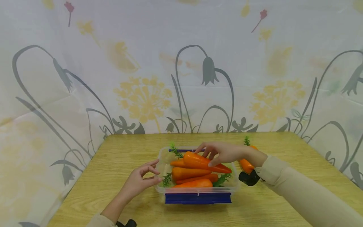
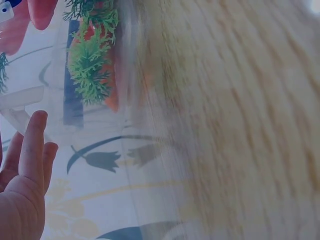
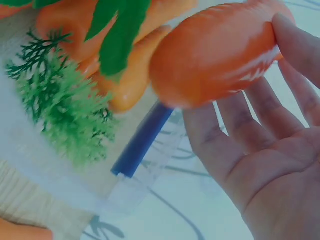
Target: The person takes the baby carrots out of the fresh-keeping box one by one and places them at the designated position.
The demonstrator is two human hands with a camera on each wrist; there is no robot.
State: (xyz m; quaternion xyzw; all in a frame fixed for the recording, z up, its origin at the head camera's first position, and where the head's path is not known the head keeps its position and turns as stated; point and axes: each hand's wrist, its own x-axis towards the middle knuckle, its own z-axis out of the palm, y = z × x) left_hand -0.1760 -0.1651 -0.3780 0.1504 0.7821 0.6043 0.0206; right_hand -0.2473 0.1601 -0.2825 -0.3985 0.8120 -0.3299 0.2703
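Observation:
A clear plastic box (image 1: pixel 195 190) with blue latches holds several orange carrots with green tops. Across the top of the pile, my right hand (image 1: pixel 224 152) grips a large carrot (image 1: pixel 195 160), thumb on the near side and fingers behind. The right wrist view shows the thumb and fingertips around this carrot (image 3: pixel 215 55). My left hand (image 1: pixel 139 178) is beside the box's left rim, fingers loosely bent and holding nothing. In the left wrist view its fingers point up near the clear box, whose leafy carrot tops (image 2: pixel 90 65) show through the wall.
Another carrot (image 1: pixel 246 165) lies on the wooden table (image 1: pixel 127 148) right of the box, partly hidden by my right wrist. A blue latch flap (image 1: pixel 198 198) hangs down at the box's front. Behind the table is a flower-printed cloth (image 1: pixel 147 63).

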